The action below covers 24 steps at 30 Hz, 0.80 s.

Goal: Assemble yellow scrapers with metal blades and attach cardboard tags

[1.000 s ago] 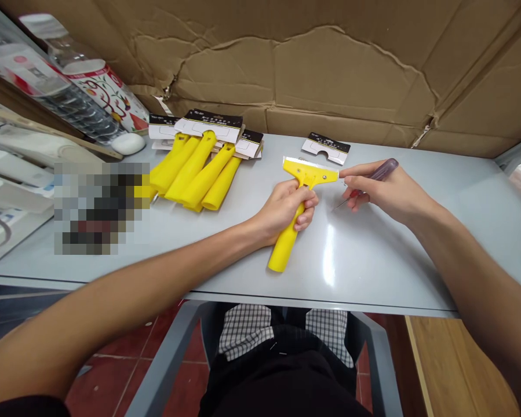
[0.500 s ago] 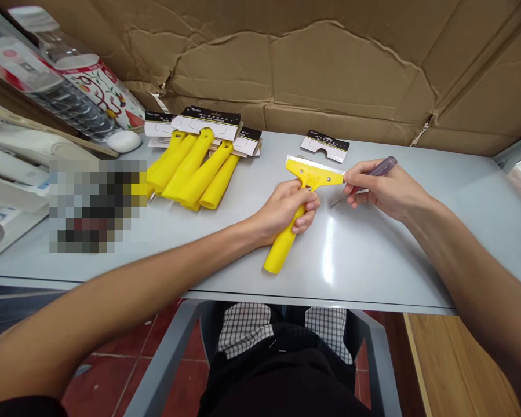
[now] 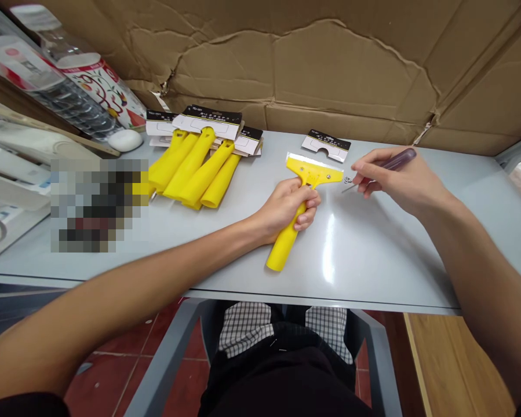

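Observation:
My left hand (image 3: 292,208) is closed around the handle of a yellow scraper (image 3: 283,249). The scraper's wide head points away from me, with a thin bright blade along its far edge and two screws in its face. In my right hand (image 3: 386,174) is a screwdriver (image 3: 399,160) with a purple handle; its thin shaft slants down to the left, just right of the scraper head and apart from it. Small shiny metal pieces (image 3: 348,180), probably screws, show by my right fingertips. A black-and-white header card (image 3: 327,145) lies beyond the scraper.
Several yellow handles (image 3: 195,168) with header cards lie piled at the left on the grey table (image 3: 238,255). Beside them are a blurred-out patch (image 3: 99,208), a white rounded object (image 3: 124,141) and plastic bottles (image 3: 99,87). Cardboard (image 3: 330,69) stands along the back.
My right hand has moved right with the screwdriver, away from the scraper head. The small metal pieces beside the head now show. My left hand and the scraper have hardly moved.

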### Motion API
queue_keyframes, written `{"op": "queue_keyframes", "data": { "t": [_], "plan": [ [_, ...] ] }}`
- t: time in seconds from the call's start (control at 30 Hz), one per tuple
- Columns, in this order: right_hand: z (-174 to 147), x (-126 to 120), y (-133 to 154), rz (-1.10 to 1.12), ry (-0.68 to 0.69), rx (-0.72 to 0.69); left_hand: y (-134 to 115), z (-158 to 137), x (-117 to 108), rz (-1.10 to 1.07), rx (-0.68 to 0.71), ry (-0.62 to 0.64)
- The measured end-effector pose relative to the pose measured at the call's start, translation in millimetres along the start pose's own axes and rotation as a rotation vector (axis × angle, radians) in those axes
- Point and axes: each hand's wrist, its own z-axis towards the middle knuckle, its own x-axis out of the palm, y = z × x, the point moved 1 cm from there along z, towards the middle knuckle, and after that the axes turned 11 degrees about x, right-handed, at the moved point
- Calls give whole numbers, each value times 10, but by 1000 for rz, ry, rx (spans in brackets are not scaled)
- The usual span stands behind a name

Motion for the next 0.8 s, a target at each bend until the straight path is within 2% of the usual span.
{"op": "queue_keyframes", "data": {
  "t": [0.1,0.23,0.8],
  "plan": [
    [-5,-54,48,131,-86,-109,9,1,4,4,3,-31],
    [-57,-41,123,271,-56,-179,4,-5,25,40,-14,-54],
    [-63,126,-3,180,4,-228,4,-23,27,195,-34,32]
  ]
}}
